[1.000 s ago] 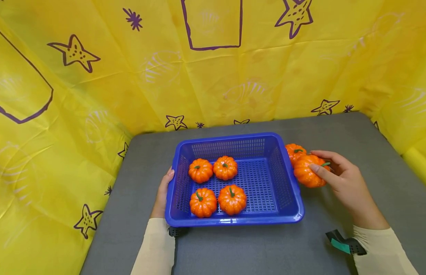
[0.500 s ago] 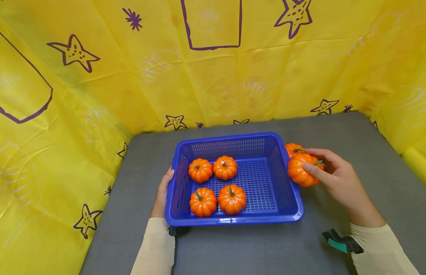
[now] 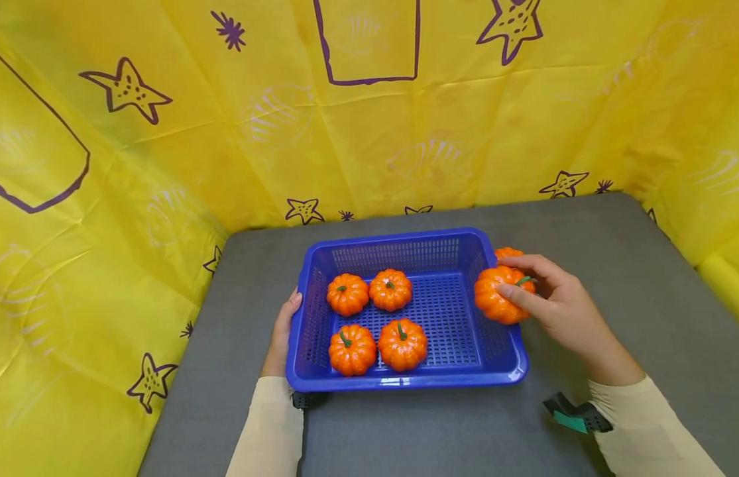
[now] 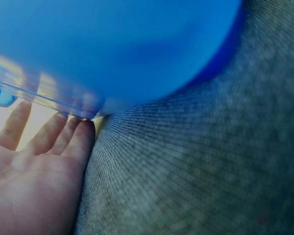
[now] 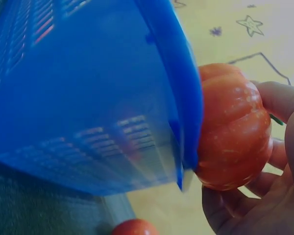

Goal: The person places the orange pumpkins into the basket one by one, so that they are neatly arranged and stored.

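A small orange toy pumpkin (image 3: 496,297) with a green stem is in my right hand (image 3: 568,317), pinched between thumb and fingers over the right rim of a blue plastic basket (image 3: 405,382). In the right wrist view this pumpkin (image 5: 232,129) shows just beyond the basket's edge. Several more pumpkins (image 3: 403,346) sit inside the basket, toward its left half. My left hand (image 3: 281,334) rests against the basket's left side. The left wrist view shows its fingers (image 4: 49,134) fairly straight, their tips touching the basket wall; the thumb is hidden there.
Behind the right hand, outside the basket's right wall, another pumpkin (image 3: 508,253) lies partly hidden on the grey table (image 3: 441,434). Yellow cloth (image 3: 369,152) with drawn starfish and fish hangs around the table's back and sides.
My right hand has carried the pumpkin leftward, from outside the basket to over its right rim. The left hand and the basket have stayed in place.
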`<state>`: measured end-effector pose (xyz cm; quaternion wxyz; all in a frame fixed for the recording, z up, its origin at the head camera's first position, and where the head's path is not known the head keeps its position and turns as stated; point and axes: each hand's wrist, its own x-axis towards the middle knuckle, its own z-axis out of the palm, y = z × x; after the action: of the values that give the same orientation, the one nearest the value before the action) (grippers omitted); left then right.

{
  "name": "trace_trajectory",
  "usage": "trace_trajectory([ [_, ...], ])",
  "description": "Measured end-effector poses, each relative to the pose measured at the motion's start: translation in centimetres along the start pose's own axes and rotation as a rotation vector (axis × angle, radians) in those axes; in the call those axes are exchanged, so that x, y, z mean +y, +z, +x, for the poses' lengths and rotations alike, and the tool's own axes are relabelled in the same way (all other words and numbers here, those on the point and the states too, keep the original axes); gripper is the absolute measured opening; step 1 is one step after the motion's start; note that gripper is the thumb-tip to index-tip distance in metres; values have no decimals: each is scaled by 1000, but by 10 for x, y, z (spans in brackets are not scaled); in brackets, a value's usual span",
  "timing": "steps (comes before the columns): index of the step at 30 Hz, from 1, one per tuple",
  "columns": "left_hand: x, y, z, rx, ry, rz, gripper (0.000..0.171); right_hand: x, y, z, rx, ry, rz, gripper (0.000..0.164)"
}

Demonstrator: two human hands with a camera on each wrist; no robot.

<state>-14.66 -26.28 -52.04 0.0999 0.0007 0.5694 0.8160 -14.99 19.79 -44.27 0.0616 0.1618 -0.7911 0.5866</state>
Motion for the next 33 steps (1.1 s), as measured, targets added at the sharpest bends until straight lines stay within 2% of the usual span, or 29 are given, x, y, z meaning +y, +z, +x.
trace_trajectory([
  [4,1,2,-1,3,-6,-6,63,-1,7,3,-17,-18,-17,40],
  [9,4,3,-2,-8,-2,-14,63,-5,12,3,-54,3,-24,40],
  [18,3,1,-2,-9,5,-11,63,-13,19,8,-76,-5,-46,40],
  [26,2,1,-1,-12,15,-15,64,-19,26,20,-106,-42,-46,39],
  [33,4,3,-2,-12,9,-20,65,-15,29,33,-132,-88,-51,37],
])
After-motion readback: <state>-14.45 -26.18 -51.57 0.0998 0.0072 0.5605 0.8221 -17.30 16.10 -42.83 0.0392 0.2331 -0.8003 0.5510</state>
